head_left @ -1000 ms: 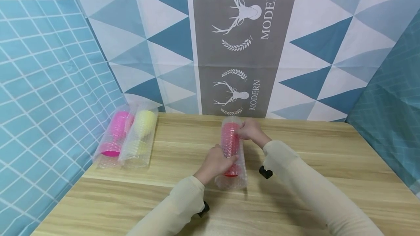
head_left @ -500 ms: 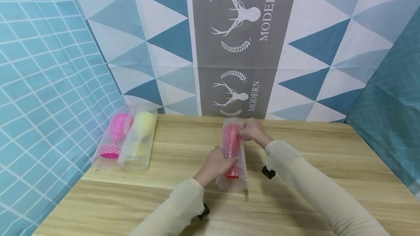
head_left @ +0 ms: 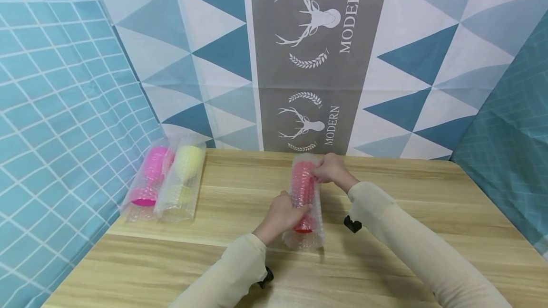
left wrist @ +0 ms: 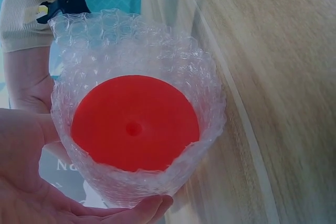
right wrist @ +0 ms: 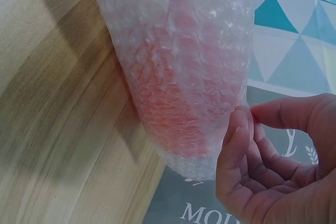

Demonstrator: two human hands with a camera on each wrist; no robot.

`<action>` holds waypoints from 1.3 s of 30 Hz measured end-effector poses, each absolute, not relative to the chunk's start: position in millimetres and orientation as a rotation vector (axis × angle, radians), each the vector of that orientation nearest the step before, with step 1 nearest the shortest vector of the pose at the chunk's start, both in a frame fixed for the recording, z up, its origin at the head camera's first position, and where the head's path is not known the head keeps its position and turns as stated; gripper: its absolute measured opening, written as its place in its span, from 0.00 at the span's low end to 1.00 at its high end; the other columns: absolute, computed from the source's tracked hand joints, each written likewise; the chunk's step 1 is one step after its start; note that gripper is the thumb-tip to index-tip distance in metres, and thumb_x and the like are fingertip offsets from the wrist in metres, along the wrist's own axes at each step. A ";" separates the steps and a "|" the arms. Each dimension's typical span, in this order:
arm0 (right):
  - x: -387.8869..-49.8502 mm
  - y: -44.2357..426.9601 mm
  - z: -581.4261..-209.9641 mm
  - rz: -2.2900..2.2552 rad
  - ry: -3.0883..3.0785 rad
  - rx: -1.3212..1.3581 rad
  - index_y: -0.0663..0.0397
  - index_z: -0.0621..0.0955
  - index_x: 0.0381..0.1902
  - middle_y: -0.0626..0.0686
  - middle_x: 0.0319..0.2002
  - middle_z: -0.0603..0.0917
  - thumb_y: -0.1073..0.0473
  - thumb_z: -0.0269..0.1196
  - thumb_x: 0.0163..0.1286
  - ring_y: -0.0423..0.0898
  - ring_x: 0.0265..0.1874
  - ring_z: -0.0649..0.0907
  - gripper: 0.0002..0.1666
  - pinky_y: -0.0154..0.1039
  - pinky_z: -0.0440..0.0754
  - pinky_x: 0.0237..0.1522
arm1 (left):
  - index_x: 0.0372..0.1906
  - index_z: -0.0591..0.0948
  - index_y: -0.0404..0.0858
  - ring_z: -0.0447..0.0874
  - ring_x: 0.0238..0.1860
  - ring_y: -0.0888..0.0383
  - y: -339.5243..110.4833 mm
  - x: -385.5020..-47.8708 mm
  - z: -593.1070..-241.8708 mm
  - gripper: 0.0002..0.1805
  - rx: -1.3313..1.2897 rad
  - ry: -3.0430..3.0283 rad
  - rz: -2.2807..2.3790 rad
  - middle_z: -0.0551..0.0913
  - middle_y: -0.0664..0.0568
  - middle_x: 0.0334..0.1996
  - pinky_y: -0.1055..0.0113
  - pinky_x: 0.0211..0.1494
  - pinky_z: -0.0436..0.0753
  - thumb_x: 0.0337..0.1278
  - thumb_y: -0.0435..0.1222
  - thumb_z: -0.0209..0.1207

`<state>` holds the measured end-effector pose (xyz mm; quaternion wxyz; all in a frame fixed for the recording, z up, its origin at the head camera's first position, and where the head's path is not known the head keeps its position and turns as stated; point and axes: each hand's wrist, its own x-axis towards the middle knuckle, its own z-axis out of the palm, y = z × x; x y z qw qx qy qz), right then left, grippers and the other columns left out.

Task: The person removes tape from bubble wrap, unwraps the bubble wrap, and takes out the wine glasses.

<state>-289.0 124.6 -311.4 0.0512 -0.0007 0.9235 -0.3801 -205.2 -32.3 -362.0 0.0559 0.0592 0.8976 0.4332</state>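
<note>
One wrapped red object (head_left: 302, 185), long axis toward backdrop (head_left: 282, 77), disc end (left wrist: 135, 145) nearer

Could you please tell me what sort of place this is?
Probably a makeshift workspace: a wood-grained table, a patterned cloth behind it, and a blue gridded cloth at left.

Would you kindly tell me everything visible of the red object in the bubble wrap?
The red object looks like smooth plastic, its round end bearing a central spot. Translucent bubble wrap encloses it, open at that end. It stretches away from the head camera over the wooden table; contact is unclear. The left hand's grip holds the wrapped object; the right hand's grip pinches the wrap's side.
</note>
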 end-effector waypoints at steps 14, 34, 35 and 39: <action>-288.7 126.3 -310.7 -1.134 2.841 -0.013 0.62 0.83 0.23 0.50 0.16 0.84 0.62 0.62 0.55 0.37 0.14 0.80 0.07 0.29 0.81 0.22 | 0.44 0.73 0.27 0.76 0.25 0.55 -32.1 -206.0 -362.5 0.26 0.204 2.722 1.335 0.74 0.45 0.31 0.71 0.20 0.77 0.56 0.47 0.62; -287.0 134.1 -310.0 -1.144 2.825 0.050 0.66 0.83 0.32 0.51 0.20 0.84 0.62 0.63 0.55 0.43 0.21 0.85 0.10 0.30 0.84 0.25 | 0.44 0.73 0.25 0.76 0.23 0.57 -32.6 -202.3 -367.1 0.26 0.199 2.700 1.349 0.75 0.45 0.27 0.70 0.19 0.76 0.58 0.47 0.58; -286.8 134.8 -309.8 -1.138 2.826 0.054 0.65 0.83 0.31 0.51 0.20 0.83 0.61 0.64 0.56 0.43 0.21 0.85 0.10 0.29 0.84 0.25 | 0.44 0.73 0.25 0.75 0.22 0.57 -32.7 -202.3 -367.0 0.26 0.203 2.701 1.346 0.75 0.45 0.27 0.70 0.19 0.76 0.58 0.47 0.58; -286.6 136.5 -309.5 -1.140 2.816 0.058 0.64 0.82 0.29 0.50 0.20 0.82 0.60 0.63 0.57 0.43 0.21 0.84 0.09 0.29 0.84 0.25 | 0.44 0.73 0.24 0.75 0.22 0.57 -32.8 -202.3 -366.7 0.25 0.208 2.698 1.345 0.75 0.45 0.27 0.71 0.19 0.76 0.58 0.46 0.57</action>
